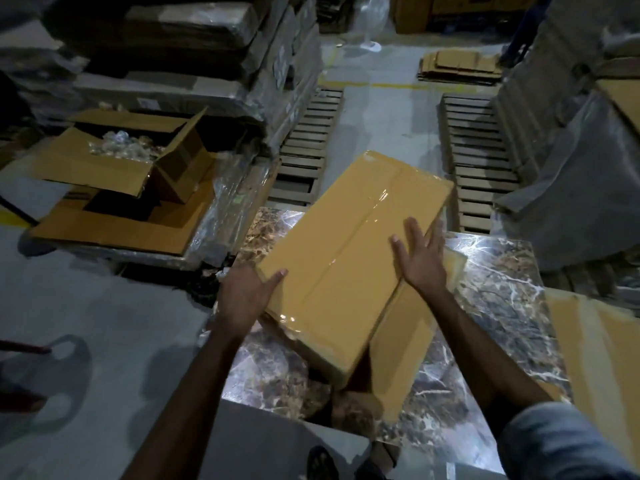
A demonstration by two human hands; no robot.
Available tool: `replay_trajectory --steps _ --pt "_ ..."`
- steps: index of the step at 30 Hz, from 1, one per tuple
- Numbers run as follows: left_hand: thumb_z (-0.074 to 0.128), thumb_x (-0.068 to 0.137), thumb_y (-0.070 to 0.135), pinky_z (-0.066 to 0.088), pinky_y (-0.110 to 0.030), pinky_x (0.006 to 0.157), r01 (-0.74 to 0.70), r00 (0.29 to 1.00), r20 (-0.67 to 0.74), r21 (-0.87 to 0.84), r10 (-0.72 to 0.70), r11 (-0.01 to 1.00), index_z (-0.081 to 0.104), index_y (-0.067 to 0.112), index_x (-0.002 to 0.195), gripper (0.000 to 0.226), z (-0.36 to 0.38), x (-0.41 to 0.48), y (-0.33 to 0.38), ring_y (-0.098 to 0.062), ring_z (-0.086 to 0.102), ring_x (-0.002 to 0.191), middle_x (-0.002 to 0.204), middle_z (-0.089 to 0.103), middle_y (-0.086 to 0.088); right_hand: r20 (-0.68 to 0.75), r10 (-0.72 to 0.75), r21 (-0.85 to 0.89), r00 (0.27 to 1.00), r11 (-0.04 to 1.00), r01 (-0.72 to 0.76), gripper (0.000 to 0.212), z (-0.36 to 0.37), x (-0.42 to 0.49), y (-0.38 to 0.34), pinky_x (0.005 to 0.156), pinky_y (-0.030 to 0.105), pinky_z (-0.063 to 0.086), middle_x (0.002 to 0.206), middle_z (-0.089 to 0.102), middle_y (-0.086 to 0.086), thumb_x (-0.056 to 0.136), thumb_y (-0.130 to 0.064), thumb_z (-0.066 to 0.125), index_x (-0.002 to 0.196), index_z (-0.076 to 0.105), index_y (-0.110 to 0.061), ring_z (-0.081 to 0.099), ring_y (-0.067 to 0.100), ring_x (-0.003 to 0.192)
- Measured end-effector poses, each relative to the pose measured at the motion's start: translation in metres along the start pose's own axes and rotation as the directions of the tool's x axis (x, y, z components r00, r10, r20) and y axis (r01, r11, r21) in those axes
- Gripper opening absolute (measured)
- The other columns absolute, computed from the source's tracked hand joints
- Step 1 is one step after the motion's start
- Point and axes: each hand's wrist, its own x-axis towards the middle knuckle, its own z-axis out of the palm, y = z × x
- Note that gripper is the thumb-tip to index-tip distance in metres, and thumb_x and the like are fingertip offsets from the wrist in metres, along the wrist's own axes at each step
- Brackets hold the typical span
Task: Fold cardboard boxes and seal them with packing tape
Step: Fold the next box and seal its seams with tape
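Note:
A long tan cardboard box (346, 244) lies tilted across a marble-patterned table (495, 306). A shiny strip of clear packing tape (374, 216) runs along its centre seam. My left hand (246, 296) grips the box's near left corner, thumb on top. My right hand (420, 256) rests flat on the right edge with its fingers spread. An unsealed flap (401, 344) of the box sticks out toward me below my right arm. No tape roll is in view.
At left an open carton (114, 157) holds clear plastic items, standing on flat cardboard (117, 223). Wrapped stacks rise behind it. Wooden pallets (304, 143) lie on the floor ahead. Flat cardboard (595, 344) rests at the table's right. A person's legs (523, 32) stand far right.

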Motion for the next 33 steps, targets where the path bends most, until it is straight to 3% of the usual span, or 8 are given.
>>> replay_trajectory --steps 6,9,13,18,21,28,31,33 --pt "0.04 0.083 0.093 0.047 -0.032 0.066 -0.077 0.993 0.085 -0.015 0.078 0.997 0.071 0.016 0.102 0.086 0.03 -0.052 0.025 -0.022 0.06 0.078 0.097 0.073 -0.008 0.057 0.187 0.098 0.981 0.977 -0.192 0.078 -0.016 -0.017 0.018 0.107 0.059 0.042 0.157 0.043 0.022 0.103 -0.067 0.032 0.164 0.003 -0.028 0.051 0.05 0.132" --pt "0.033 0.079 0.099 0.054 -0.033 0.064 -0.128 0.989 0.072 -0.056 0.132 0.99 0.073 0.021 0.096 0.09 0.033 -0.058 0.021 -0.021 0.065 0.073 0.081 0.071 -0.003 0.06 0.207 0.135 0.977 0.968 -0.213 0.073 -0.015 -0.065 0.026 0.109 0.059 0.04 0.156 0.046 0.016 0.103 -0.069 0.026 0.164 0.008 -0.033 0.051 0.047 0.134" --pt "0.062 0.084 0.079 0.027 -0.03 0.049 -0.157 0.969 0.165 -0.165 0.185 0.974 0.045 0.01 0.053 0.077 0.027 -0.069 0.031 -0.018 0.045 0.048 0.048 0.041 -0.006 0.107 0.249 0.132 0.962 0.956 -0.262 0.077 -0.025 -0.094 0.039 0.114 0.056 0.034 0.159 0.044 0.013 0.098 -0.074 0.018 0.162 0.026 -0.031 0.044 0.042 0.141" --pt "0.053 0.071 0.098 0.045 -0.032 0.05 -0.089 0.965 0.218 -0.25 0.145 0.964 0.051 0.013 0.052 0.087 0.049 -0.082 0.027 -0.021 0.061 0.046 0.043 0.05 0.003 0.152 0.28 0.224 0.948 0.925 -0.309 0.096 -0.038 -0.106 0.063 0.118 0.053 0.035 0.156 0.049 0.01 0.089 -0.089 0.023 0.155 0.045 -0.023 0.046 0.034 0.141" --pt "0.047 0.071 0.1 0.056 -0.034 0.055 -0.099 0.964 0.217 -0.249 0.155 0.963 0.069 0.017 0.064 0.087 0.057 -0.088 0.033 -0.018 0.066 0.051 0.052 0.064 0.002 0.149 0.293 0.304 0.945 0.895 -0.325 0.109 -0.041 -0.125 0.073 0.116 0.053 0.039 0.149 0.057 0.006 0.075 -0.1 0.025 0.146 0.057 -0.025 0.053 0.028 0.135" --pt "0.034 0.083 0.096 0.053 -0.038 0.07 -0.114 0.992 0.048 -0.106 0.119 0.988 0.065 0.025 0.09 0.078 0.061 -0.108 0.038 -0.03 0.066 0.078 0.081 0.066 -0.002 0.193 0.313 0.451 0.93 0.813 -0.368 0.056 -0.057 -0.158 0.094 0.101 0.046 0.053 0.13 0.068 -0.007 0.096 -0.072 0.047 0.131 0.067 -0.033 0.065 0.017 0.115" --pt "0.069 0.091 0.059 0.05 -0.048 0.083 -0.205 0.958 -0.237 -0.173 0.161 0.963 0.057 0.008 0.12 0.06 0.054 -0.125 0.066 -0.038 0.061 0.105 0.118 0.06 -0.017 0.1 0.351 0.494 0.931 0.795 -0.352 0.041 -0.08 -0.165 0.117 0.087 0.04 0.056 0.118 0.072 -0.003 0.098 -0.064 0.054 0.124 0.066 -0.034 0.071 0.02 0.105" --pt "0.079 0.089 0.034 0.049 -0.043 0.083 -0.376 0.888 -0.384 -0.285 0.254 0.882 0.058 0.008 0.122 0.047 0.049 -0.144 0.1 -0.03 0.058 0.106 0.119 0.058 -0.014 -0.008 0.355 0.452 0.935 0.835 -0.313 0.036 -0.099 -0.169 0.144 0.085 0.038 0.056 0.116 0.073 -0.003 0.098 -0.055 0.061 0.124 0.067 -0.031 0.071 0.02 0.103"
